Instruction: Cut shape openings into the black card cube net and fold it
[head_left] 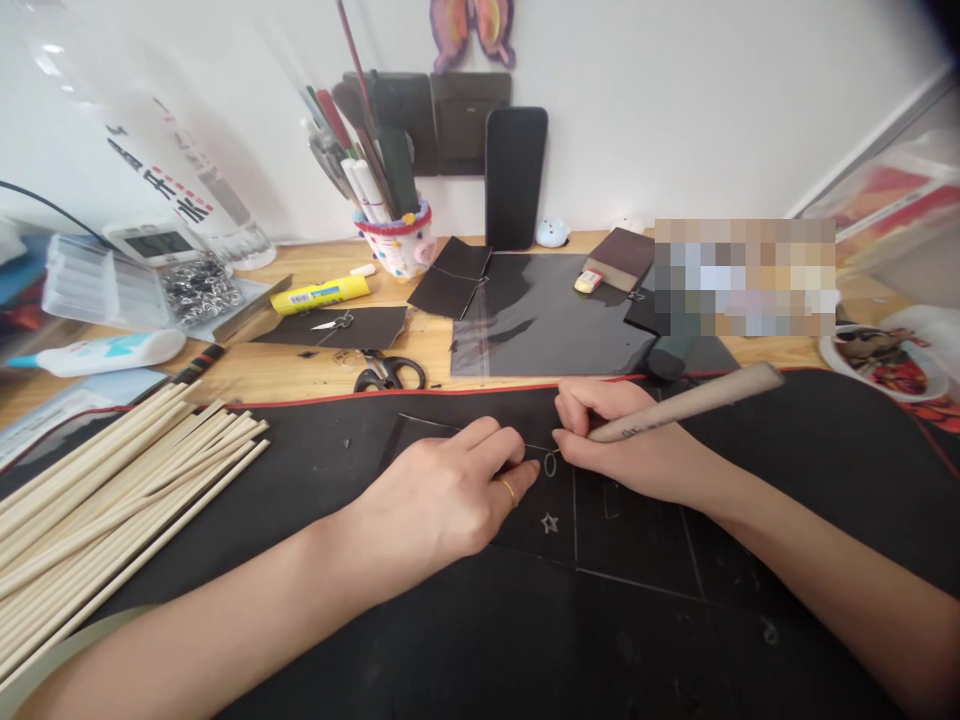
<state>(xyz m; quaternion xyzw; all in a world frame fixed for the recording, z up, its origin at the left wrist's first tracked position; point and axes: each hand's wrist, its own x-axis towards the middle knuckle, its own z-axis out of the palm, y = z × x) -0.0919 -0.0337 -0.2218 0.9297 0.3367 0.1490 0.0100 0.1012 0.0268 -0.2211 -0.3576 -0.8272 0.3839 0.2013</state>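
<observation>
The right hand (654,467) has its grip closed around the pen (701,396), the tip at the dark sheet (634,555), just beside an outlined oval (550,465). The left hand (450,490) rests on the sheet, fingers curled; whether its grip holds anything cannot be told. The sheet lies on the mat (322,455), near the middle of the mat's far edge. Sticks (135,510) lie at the mat's left edge.

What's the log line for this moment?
left hand: resting on black paper | right hand: gripping pen, tip at paper | wooden sticks: on mat, left
</observation>
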